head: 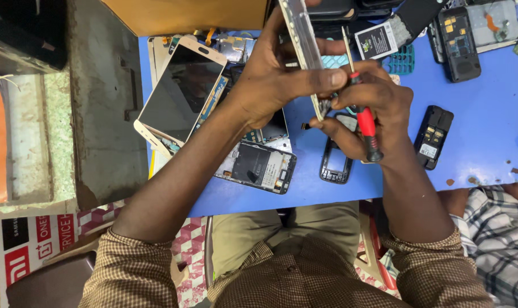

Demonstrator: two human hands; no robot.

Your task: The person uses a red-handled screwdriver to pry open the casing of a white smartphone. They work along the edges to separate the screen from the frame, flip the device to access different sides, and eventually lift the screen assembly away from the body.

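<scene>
We are working over the blue table (pixel 487 142), which we take as our landmark. On its far-left part a gold-edged smartphone (pixel 182 91) is lying face up with its dark screen showing, and nearer to us an opened phone body (pixel 259 165) is resting by the table's front edge. Well to the right, an opened black handset (pixel 433 137) is lying apart from the rest, and a small black keypad frame (pixel 334 166) is sitting on the table just under our hands.

We are holding a thin phone frame (pixel 304 48) above the middle of the table, edge-on to the camera. Its long axis is running from the far side of the table down toward us, tilting slightly right as it comes, with its lower end pointing at our right fingers.

Our left hand (pixel 270 80) is closing round the frame, thumb stretched across toward the right and fingers wrapped behind, so it is firmly shut on it. Our right hand (pixel 379 108) is curling tightly round a red-handled screwdriver (pixel 364 122), its thin shaft rising away from us beside the frame, while the fingertips are pinching at the frame's lower end.

To do this well, we judge we should be steadying the frame with the left hand, keeping the pressure light so the thin piece does not bend, and keeping the screwdriver tip clear of the loose parts on the table below.
</scene>
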